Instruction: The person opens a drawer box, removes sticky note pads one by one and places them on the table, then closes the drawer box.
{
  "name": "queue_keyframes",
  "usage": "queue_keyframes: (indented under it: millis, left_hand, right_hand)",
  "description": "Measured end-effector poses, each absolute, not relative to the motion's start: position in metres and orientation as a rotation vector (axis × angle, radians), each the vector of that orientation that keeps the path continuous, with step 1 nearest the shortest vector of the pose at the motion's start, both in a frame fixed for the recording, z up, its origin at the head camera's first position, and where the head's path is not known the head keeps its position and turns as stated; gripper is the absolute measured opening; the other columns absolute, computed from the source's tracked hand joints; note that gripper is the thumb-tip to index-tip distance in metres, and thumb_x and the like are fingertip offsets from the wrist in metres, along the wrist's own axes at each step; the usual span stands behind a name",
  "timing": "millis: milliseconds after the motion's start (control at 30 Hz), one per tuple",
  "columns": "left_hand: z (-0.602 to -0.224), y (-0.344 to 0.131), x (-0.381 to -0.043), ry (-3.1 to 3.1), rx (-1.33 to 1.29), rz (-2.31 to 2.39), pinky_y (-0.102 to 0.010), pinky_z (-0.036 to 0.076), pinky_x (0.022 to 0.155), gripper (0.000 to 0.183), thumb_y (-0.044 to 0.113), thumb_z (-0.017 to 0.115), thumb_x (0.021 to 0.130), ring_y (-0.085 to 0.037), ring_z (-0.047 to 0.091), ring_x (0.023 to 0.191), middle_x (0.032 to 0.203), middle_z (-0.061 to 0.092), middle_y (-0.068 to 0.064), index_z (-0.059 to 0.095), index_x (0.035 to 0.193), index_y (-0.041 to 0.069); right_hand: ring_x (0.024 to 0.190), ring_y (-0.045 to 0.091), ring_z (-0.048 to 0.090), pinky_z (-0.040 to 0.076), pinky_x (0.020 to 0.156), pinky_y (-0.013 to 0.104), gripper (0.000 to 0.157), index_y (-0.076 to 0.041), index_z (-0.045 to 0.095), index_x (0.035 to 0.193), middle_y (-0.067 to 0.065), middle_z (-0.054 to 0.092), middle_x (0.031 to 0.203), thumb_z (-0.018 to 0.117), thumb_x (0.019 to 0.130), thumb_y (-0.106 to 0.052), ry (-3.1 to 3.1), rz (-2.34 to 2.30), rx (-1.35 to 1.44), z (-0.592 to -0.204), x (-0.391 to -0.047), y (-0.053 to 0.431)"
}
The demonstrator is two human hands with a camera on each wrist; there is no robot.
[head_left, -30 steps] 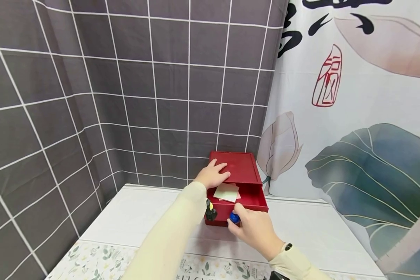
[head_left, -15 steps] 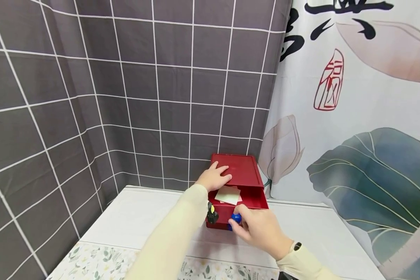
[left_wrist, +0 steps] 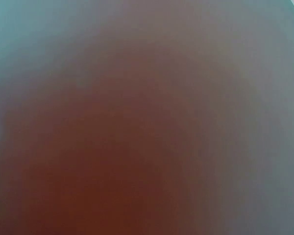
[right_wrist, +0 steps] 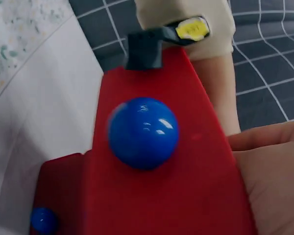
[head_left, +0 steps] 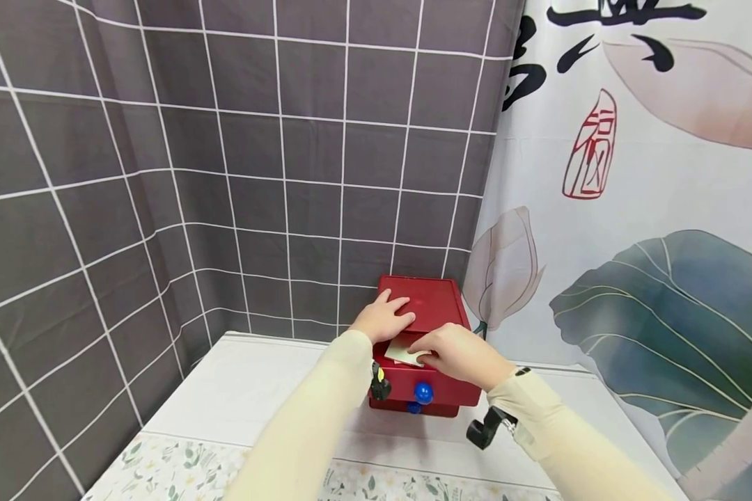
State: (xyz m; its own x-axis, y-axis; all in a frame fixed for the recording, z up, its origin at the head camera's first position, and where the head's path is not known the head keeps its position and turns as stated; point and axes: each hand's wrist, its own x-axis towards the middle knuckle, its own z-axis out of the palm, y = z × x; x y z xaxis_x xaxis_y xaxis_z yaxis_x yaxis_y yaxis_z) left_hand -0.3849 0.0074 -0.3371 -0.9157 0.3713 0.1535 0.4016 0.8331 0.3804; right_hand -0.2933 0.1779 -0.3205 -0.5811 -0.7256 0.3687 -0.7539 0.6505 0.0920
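A red drawer box (head_left: pixel 435 296) stands against the back wall, its upper drawer (head_left: pixel 457 390) pulled out. On that drawer's front is a blue knob (head_left: pixel 423 393), large in the right wrist view. Pale paper notes (head_left: pixel 400 350) lie inside the drawer. My left hand (head_left: pixel 384 319) rests on the box's top with fingers spread. My right hand (head_left: pixel 456 353) is over the open drawer, its bent fingertips at the paper's edge; whether they pinch it is hidden. The left wrist view is only a reddish blur.
The box sits on a white tabletop (head_left: pixel 276 376) with a floral-patterned strip (head_left: pixel 182 463) along the front. A grey grid curtain (head_left: pixel 288 174) hangs behind and to the left; a printed white curtain (head_left: pixel 539 278) hangs at the right. Below, a lower drawer's blue knob (right_wrist: pixel 44 220) shows.
My right hand has let go of the upper drawer's blue knob and moved up over the drawer to the paper notes. My left hand stays on the box's top.
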Motion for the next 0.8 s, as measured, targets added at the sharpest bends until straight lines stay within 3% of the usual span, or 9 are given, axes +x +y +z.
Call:
queue_keyframes:
  millis: [433,800]
  left_hand:
    - [-0.34,0.008,-0.387,-2.933,-0.627,-0.629,-0.048,0.033,0.1,0.054,0.053,0.041,0.089,-0.033,0.038,0.126,0.15,0.021,-0.009,0.041,0.139,0.031]
    - [-0.342,0.007,-0.386,-2.91,-0.628,-0.63,-0.046,0.033,0.1,0.054,0.052,0.042,0.089,-0.034,0.04,0.124,0.149,0.022,-0.01,0.042,0.138,0.03]
  right_hand:
    - [0.073,0.002,0.06,0.05,0.071,0.021,0.03,-0.017,0.071,0.106,-0.008,0.067,0.087,0.072,0.078,-0.028,-2.712,0.037,1.309,-0.326,-0.319,0.179]
    - [0.084,0.006,0.061,0.05,0.077,0.025,0.034,-0.018,0.068,0.109,-0.008,0.066,0.096,0.075,0.076,-0.024,-2.746,-0.042,1.32,-0.335,-0.322,0.177]
